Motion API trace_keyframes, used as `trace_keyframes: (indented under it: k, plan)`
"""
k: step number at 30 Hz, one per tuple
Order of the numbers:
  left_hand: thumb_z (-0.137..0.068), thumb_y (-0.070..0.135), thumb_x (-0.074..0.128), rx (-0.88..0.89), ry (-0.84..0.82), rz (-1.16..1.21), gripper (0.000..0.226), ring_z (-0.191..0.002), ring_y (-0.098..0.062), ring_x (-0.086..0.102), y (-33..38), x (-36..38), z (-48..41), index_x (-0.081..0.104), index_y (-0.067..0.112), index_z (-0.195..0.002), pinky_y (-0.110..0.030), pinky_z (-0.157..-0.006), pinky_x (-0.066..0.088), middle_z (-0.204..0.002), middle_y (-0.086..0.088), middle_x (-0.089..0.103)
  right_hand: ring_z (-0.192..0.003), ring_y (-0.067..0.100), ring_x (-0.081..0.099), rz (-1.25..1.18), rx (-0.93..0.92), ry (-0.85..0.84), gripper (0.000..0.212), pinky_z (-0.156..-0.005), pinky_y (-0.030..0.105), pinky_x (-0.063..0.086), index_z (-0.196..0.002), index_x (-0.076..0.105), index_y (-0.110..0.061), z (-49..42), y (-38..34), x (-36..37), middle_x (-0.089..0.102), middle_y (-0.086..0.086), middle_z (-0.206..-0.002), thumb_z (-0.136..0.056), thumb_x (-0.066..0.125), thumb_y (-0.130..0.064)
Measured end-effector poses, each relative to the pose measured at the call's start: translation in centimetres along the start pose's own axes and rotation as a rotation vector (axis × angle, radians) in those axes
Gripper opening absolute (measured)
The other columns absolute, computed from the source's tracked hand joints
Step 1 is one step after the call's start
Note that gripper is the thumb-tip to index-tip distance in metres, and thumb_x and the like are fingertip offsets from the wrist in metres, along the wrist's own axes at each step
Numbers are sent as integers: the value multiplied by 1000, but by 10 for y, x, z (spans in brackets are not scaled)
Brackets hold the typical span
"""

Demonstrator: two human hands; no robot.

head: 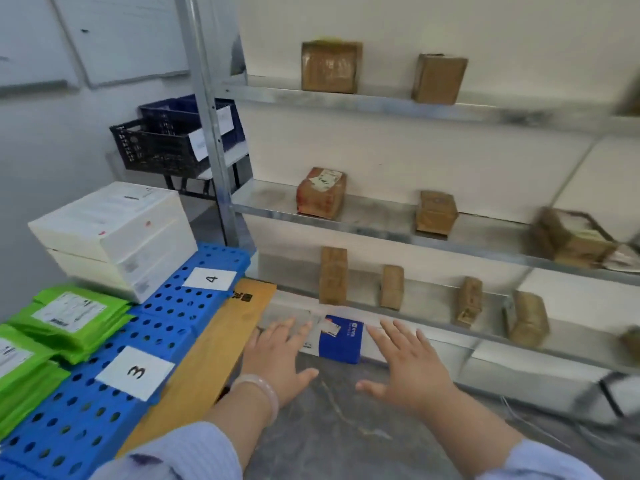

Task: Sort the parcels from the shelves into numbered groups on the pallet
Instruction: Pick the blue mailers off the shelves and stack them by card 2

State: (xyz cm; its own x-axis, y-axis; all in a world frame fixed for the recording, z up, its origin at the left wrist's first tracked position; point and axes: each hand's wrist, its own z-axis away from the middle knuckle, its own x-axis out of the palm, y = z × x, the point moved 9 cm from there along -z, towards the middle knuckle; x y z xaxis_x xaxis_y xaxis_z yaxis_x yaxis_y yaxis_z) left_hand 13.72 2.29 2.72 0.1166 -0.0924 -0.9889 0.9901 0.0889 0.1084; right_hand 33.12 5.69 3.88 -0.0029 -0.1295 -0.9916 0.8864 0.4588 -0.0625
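Head view: both hands reach forward and down with fingers spread wide and nothing in them, the left hand (277,355) and the right hand (412,368) flanking a blue parcel (341,341) that lies low at the foot of the shelves (381,226); whether any fingertip touches it I cannot tell. To the left, the pallet (79,410) already carries sorted stock: green parcels (69,317) stacked behind label 3 (135,372) and white boxes (114,230) stacked behind label 4 (210,278). A tan board (214,355) lies between the pallet edge and the shelves. Farther back, much is left: brown parcels stand well apart along the low shelf (333,275), the middle one (322,194) and the top one (330,65), with more blurred at the right edge. I judge the sorting partly done, at least two groups begun, the blue parcel likely the next pick, and roughly a dozen parcels to go.
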Motion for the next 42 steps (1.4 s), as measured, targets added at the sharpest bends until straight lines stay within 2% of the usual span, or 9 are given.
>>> trace_keyframes:
  k: [10,12,15,22,25,27,29,38,42]
  plan:
    - [-87,67,42,-28,-85,25,79,-148,-17,6,21,61,-116,6,40,-152,-44,-119,8,-161,8,7,-149,16,-2,3,-22,-83,94,-120,41,-3,-153,2,-34,-88,94,62,1,-6,-162,-72,19,-77]
    - [-87,66,43,-6,-116,28,79,-148,-17,6,17,84,-144,7,39,-152,-43,-119,7,-161,7,5,-146,20,22,29,10,-142,90,-118,40,10,-151,22,-32,-112,99,86,23,-3,-158,-73,29,-76]
    - [-90,65,41,35,-190,36,78,-148,-19,4,5,126,-193,2,38,-152,-42,-119,8,-162,6,-1,-116,20,62,-68,99,-254,85,-106,37,26,-131,50,-28,-153,118,142,65,0,-126,-62,40,-77]
    - [-88,65,40,32,-241,41,79,-147,-17,13,-38,241,-317,5,36,-153,-38,-118,20,-161,5,8,-102,19,69,-92,233,-317,78,-82,40,56,-118,67,-26,-248,162,251,69,-1,-116,-61,43,-73]
    - [-88,63,43,-7,-279,39,78,-146,-17,18,-53,306,-358,8,37,-153,-37,-116,24,-161,6,9,-118,20,60,-81,240,-287,72,-97,40,48,-130,57,-27,-287,176,298,60,0,-133,-72,44,-67]
    - [-88,64,44,-56,-294,46,78,-146,-18,19,-64,353,-386,11,36,-152,-37,-116,25,-161,6,9,-141,20,32,-105,221,-293,73,-116,37,24,-149,28,-30,-316,186,341,31,-2,-155,-84,46,-60]
    - [-87,65,44,-94,-299,32,78,-145,-18,20,-74,404,-413,11,36,-152,-37,-115,27,-161,6,10,-147,17,16,-149,262,-315,75,-120,34,12,-152,11,-32,-342,205,392,14,-4,-161,-90,45,-58]
    - [-86,65,46,-180,-294,66,76,-139,-17,31,-114,606,-521,18,37,-150,-38,-108,39,-155,8,26,-147,18,15,-341,414,-358,72,-117,38,20,-153,9,-35,-433,271,610,11,-4,-161,-94,46,-53]
    - [-90,61,44,-185,-324,68,74,-144,-19,23,-120,662,-554,11,38,-152,-41,-112,34,-160,6,16,-145,21,22,-450,420,-334,68,-116,36,25,-152,13,-34,-466,285,673,20,-2,-158,-95,48,-44]
